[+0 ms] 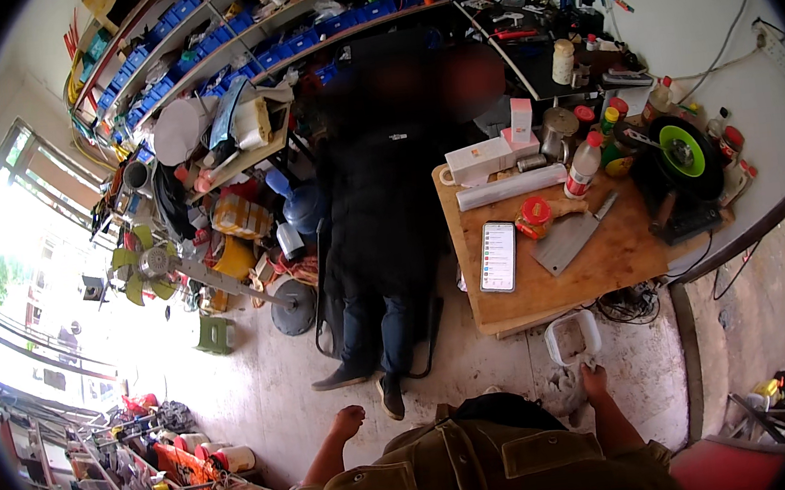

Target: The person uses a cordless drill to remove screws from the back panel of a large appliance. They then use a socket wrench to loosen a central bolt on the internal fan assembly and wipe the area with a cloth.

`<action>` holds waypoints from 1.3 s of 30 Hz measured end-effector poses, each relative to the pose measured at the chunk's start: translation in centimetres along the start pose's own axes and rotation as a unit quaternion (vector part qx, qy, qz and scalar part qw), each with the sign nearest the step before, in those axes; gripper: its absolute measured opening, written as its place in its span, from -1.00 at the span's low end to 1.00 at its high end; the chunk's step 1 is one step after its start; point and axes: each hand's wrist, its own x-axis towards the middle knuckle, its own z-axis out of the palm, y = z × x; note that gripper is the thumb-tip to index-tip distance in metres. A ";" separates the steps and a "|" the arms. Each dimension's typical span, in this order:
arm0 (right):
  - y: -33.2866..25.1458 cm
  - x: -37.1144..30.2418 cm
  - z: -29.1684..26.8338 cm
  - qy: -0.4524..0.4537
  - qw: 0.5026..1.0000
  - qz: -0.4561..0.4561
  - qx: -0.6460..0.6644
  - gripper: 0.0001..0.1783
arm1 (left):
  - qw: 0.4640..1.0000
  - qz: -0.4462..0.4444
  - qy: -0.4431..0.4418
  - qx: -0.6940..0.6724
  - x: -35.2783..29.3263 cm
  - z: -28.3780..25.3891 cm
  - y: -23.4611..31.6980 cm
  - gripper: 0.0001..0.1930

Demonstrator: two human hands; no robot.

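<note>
- Just below the wooden table's near right corner, a crumpled whitish plastic bag (565,391) hangs at the right hand (594,379), whose fingers appear closed on its upper part.
- Just beyond that hand is a white plastic tub (594,329), its mouth up and its inside brownish; whether the bag touches it, I cannot tell.
- The left hand (348,422) is well apart from both, its fingers curled in, with nothing visible in them; how tightly they close is too small to tell.
- As for progress, the bag is gripped and not set down; whether anything has gone into or come out of the tub does not show, so what is left stays unclear.
- On the wooden table (612,266) lie a lit phone (498,257) and a cleaver (563,245), with a red-lidded jar (533,216) between them toward the back; a green bowl (682,143) sits in a dark pan (659,183) at the right.
- Dark cables (627,305) tangle below the table's edge.
- Across the pale floor (256,400), a person in dark clothing (375,209) sits ahead; a fan (153,261) stands left, and shelves of blue bins (302,41) line the back.
</note>
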 end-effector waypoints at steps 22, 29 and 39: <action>0.9 -2.2 -4.5 0.028 1.000 0.004 -0.010 -0.54 | 0.998 0.049 0.023 0.024 2.3 2.0 0.3 -0.74; 3.0 -1.5 -4.0 0.024 0.999 0.006 -0.031 -0.53 | 0.999 0.034 0.017 0.038 0.9 2.0 -0.5 -0.74; 6.4 -3.6 -4.4 0.022 0.998 0.052 -0.023 -0.54 | 0.992 0.078 0.009 0.094 0.9 2.0 -0.5 -0.77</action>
